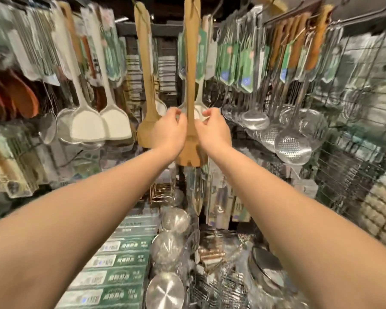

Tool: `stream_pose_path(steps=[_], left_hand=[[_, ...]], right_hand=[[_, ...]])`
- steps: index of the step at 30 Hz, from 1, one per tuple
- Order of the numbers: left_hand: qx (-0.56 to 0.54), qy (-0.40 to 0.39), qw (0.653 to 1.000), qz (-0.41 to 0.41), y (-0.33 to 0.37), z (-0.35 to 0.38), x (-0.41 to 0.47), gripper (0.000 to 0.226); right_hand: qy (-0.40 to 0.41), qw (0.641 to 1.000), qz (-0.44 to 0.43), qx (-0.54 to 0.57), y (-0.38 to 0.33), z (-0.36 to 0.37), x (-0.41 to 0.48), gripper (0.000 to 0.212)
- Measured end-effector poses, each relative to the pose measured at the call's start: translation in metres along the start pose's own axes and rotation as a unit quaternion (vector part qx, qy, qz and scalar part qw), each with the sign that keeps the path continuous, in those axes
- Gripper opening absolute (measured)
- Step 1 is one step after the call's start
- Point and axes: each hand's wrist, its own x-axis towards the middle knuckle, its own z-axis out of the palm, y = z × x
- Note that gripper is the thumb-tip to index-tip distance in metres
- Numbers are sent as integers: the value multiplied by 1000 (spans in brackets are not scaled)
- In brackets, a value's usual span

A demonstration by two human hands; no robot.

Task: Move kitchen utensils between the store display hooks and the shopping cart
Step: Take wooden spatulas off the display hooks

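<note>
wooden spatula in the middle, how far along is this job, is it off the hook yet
Done: nothing that shows; no shopping cart is in view. In hand: the left hand and right hand flank the notched wooden spatula, fingers at its shaft, though a firm grip can't be confirmed. Its top runs out of frame, so whether it is on a hook can't be told. Left: freeing it or seating it.

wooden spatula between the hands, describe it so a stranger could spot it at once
Look at the top middle of the utensil wall, where two wooden spatulas hang side by side. Take the right one, the wooden spatula running down between the left hand and right hand. Unlike its plain-edged neighbour, its bottom edge is notched.
</note>
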Motion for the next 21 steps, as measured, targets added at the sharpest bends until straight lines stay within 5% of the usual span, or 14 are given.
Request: stream_pose_path(steps=[12, 21], left_hand=[[-149, -12, 988, 27, 20, -17, 105, 64], [-228, -21, 971, 65, 94, -36, 171, 55]], right_hand=[[-65, 990, 39, 121, -34, 9, 86, 77], [-8, 984, 22, 177, -51, 22, 107, 42]])
